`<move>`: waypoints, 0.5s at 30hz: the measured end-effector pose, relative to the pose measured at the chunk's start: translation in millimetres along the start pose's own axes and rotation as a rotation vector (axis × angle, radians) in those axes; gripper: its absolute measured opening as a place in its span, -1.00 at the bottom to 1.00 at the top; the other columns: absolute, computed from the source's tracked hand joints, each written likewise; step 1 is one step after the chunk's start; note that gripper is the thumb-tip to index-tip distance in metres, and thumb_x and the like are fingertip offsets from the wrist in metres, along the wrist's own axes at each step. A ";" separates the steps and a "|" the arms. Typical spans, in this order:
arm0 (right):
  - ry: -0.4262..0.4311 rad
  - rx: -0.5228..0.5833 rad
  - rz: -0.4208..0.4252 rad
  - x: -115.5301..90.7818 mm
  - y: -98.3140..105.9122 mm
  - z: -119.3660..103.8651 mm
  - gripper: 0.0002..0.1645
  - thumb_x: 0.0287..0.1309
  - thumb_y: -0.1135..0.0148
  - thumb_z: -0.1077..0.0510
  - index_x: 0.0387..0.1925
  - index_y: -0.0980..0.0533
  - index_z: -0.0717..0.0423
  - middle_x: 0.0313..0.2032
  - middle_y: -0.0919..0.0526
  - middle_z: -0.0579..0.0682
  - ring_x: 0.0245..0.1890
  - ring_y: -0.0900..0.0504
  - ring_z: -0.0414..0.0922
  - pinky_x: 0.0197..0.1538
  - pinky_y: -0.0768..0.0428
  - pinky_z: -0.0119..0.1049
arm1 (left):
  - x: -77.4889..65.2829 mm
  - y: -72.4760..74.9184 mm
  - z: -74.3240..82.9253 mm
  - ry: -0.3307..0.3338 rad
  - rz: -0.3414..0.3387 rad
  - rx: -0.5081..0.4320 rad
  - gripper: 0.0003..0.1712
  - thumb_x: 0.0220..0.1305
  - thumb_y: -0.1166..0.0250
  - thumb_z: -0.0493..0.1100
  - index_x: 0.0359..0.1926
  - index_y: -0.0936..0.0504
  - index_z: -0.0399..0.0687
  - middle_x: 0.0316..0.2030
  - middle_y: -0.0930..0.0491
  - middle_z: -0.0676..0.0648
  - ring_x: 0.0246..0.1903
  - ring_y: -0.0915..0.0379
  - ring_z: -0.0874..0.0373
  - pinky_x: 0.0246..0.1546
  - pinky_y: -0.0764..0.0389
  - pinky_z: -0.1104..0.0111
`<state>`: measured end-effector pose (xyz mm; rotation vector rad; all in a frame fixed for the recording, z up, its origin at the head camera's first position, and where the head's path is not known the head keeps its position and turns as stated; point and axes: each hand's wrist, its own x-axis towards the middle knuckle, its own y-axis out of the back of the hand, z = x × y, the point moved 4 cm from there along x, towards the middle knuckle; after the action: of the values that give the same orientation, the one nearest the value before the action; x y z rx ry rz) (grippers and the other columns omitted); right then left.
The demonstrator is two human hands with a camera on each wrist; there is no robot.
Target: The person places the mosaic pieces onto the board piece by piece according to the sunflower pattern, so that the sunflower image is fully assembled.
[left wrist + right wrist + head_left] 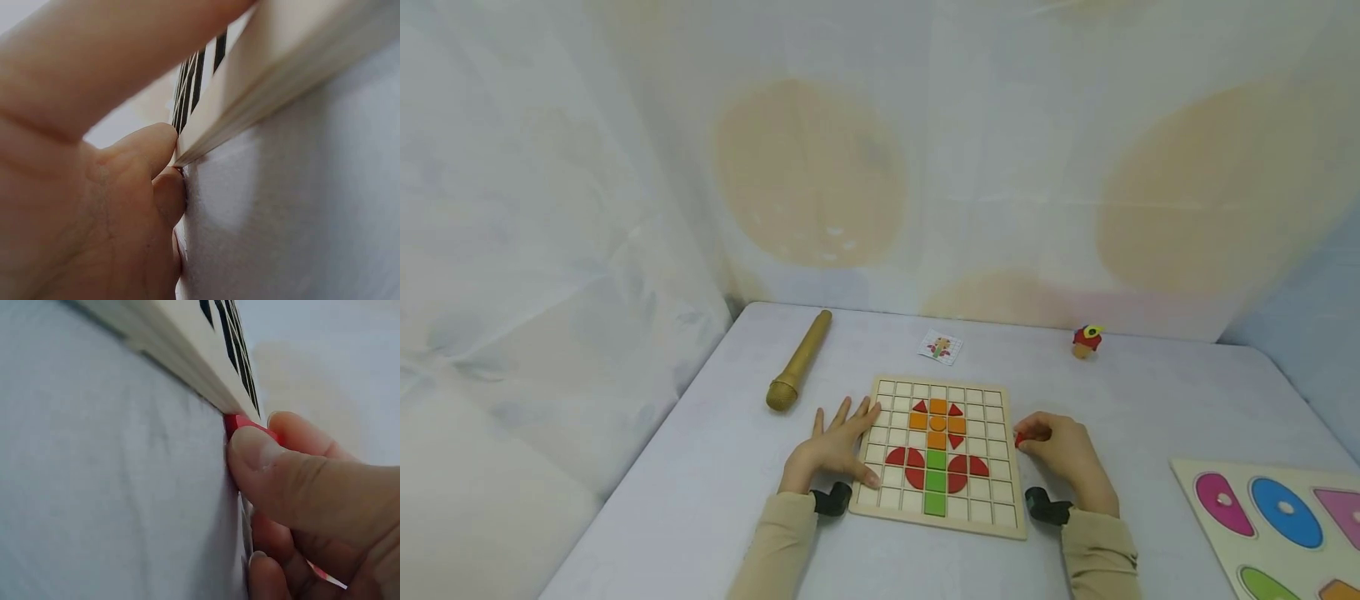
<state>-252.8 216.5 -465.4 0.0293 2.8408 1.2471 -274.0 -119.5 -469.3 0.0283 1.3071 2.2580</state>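
Note:
A wooden grid board lies on the table with an arrangement of orange, red and green pieces. Orange squares surround an orange circle, with three red triangles at its corners. Below, green squares form a column between red quarter-round pieces. My left hand rests with spread fingers across the board's left edge. Beside the right edge, my right hand pinches a small red piece between thumb and index finger; its full shape is hidden. Another bit of red shows under the curled fingers.
A gold toy microphone lies at the back left. Behind the board is a small pattern card. A red figure stands at the back right, and a shape puzzle board lies at the front right.

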 end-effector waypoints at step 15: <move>0.076 0.080 0.069 3.5 -11.0 -65.5 -0.85 0.20 -0.28 0.20 -0.21 -0.60 0.19 -0.27 -0.70 0.09 -0.30 -0.55 -0.07 -0.26 -0.47 -0.34 | -2.4 -0.7 1.7 -0.021 -0.016 -0.002 0.40 -0.24 -0.58 0.17 0.54 0.06 0.01 0.55 0.23 -0.14 0.53 0.54 -0.19 0.35 0.64 -0.27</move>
<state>-259.1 161.0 -429.3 0.0843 2.9782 1.1701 -271.1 -119.0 -468.4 0.0405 1.2895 2.2395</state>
